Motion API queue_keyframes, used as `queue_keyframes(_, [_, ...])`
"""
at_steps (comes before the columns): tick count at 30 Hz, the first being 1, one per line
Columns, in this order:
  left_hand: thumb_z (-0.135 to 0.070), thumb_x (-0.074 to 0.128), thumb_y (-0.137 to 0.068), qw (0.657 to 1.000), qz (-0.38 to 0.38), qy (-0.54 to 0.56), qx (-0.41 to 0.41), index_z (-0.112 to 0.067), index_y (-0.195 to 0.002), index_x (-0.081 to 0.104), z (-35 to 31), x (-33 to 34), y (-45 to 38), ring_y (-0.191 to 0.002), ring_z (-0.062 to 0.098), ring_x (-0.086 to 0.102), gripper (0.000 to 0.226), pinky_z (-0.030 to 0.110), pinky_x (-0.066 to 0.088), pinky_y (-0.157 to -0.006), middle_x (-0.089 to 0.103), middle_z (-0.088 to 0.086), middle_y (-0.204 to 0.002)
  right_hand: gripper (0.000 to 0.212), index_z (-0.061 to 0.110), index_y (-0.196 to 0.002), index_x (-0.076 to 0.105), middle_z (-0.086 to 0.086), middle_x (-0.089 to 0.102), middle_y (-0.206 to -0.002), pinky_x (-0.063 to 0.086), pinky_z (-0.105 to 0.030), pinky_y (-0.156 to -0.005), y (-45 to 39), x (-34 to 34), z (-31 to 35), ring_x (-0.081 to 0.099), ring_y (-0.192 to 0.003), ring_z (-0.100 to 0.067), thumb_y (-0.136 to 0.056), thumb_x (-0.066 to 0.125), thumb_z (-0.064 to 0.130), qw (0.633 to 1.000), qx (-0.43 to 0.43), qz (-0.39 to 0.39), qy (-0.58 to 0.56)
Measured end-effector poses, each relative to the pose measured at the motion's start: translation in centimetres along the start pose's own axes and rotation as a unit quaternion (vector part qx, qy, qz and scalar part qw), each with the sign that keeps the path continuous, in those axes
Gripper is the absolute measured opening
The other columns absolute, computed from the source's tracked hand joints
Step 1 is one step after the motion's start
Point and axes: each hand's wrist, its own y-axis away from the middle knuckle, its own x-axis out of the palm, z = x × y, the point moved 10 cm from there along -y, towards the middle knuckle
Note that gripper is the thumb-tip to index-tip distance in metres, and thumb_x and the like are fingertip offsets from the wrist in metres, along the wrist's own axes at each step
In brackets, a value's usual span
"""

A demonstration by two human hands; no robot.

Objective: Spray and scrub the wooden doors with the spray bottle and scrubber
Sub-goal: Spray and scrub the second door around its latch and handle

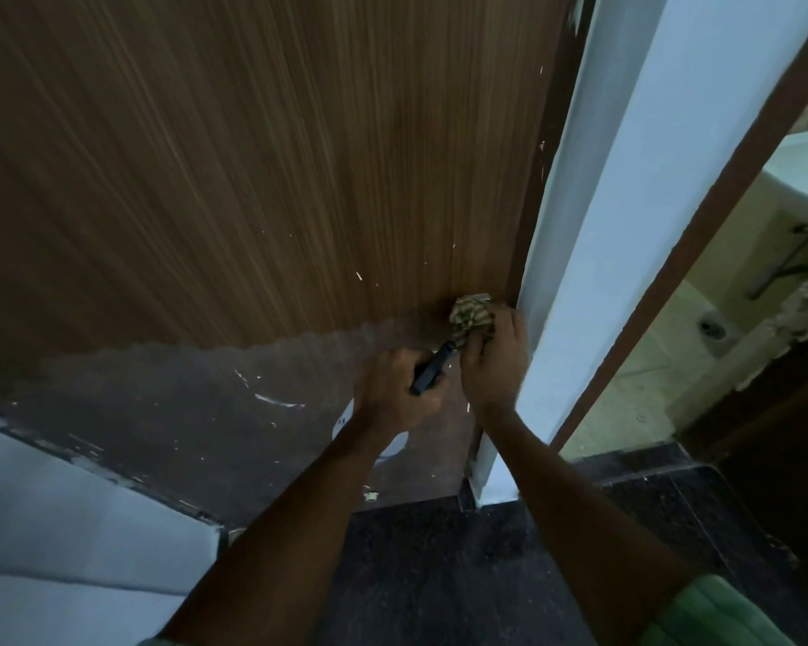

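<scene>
Hands low at the door: your right hand (490, 361) has its fingers curled around a crumpled striped scrubber (469, 315) and holds it against the wooden door (262, 179), near the door's right edge and just beside the white door frame (593, 254). The scrubber sits right where the brown grain gives way to the darker, duller band along the door's bottom.

Your left hand (395, 394) is just left of the right one, fingers wrapped round the spray bottle (432, 368). You can see its black head poking out towards the scrubber, and a little of the white body (393, 447) below your wrist; the rest is hidden by the hand and forearm. Whether a finger is on the trigger, you cannot tell.

White flecks and scratches (278, 402) mark the lower door. Near you lies a dark speckled floor (439, 575). To the right, past the frame, an open doorway shows a pale tiled room with a white basin (803, 179).
</scene>
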Motion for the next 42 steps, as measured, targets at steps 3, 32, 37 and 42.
queue_keyframes(3, [-0.019, 0.078, -0.092, 1.000, -0.012, 0.001, 0.007, -0.033, -0.058, 0.044, 0.8, 0.8, -0.1, -0.052, -0.001, 0.057, 0.050, 0.013, 0.038, -0.047, 0.040, -0.015, -0.048, 0.041, 0.005, -0.135, 0.055, -0.011, 0.058, -0.133, 0.053, -0.047, -0.101, 0.3, 0.9, -0.8, 0.057, -0.120, -0.027, -0.100, 0.044, 0.021, 0.999, 0.042, -0.022, -0.012])
queue_keyframes(32, [-0.043, 0.067, -0.092, 0.966, -0.215, 0.038, 0.141, -0.019, -0.062, 0.056, 7.7, 10.8, -2.8, -0.052, 0.011, 0.057, 0.040, 0.026, 0.032, -0.051, 0.057, -0.007, -0.054, 0.056, 0.008, -0.152, 0.043, -0.011, 0.040, -0.160, 0.038, -0.052, -0.119, 5.3, 7.6, -11.0, 0.038, -0.149, -0.028, -0.100, 0.062, 0.002, 0.926, -0.323, -0.176, -0.083])
queue_keyframes(37, [-0.056, 0.059, -0.075, 0.962, -0.235, 0.100, 0.099, -0.012, -0.066, 0.071, 11.7, 10.4, -1.0, -0.055, 0.030, 0.071, 0.047, 0.050, 0.063, -0.059, 0.071, 0.005, -0.061, 0.040, 0.001, -0.136, 0.064, -0.022, 0.049, -0.153, 0.040, -0.055, -0.116, 8.0, 10.2, -12.0, 0.042, -0.146, -0.040, -0.096, 0.067, 0.000, 0.803, -0.547, -0.184, 0.148])
queue_keyframes(42, [-0.055, 0.058, -0.075, 0.955, -0.252, 0.083, 0.130, -0.009, -0.067, 0.072, 12.4, 9.5, 2.2, -0.054, 0.034, 0.070, 0.049, 0.052, 0.063, -0.059, 0.071, 0.010, -0.062, 0.041, 0.003, -0.141, 0.057, -0.023, 0.051, -0.151, 0.034, -0.050, -0.120, 9.5, 9.9, -11.8, 0.046, -0.143, -0.042, -0.100, 0.054, 0.006, 0.738, -0.605, -0.206, 0.217])
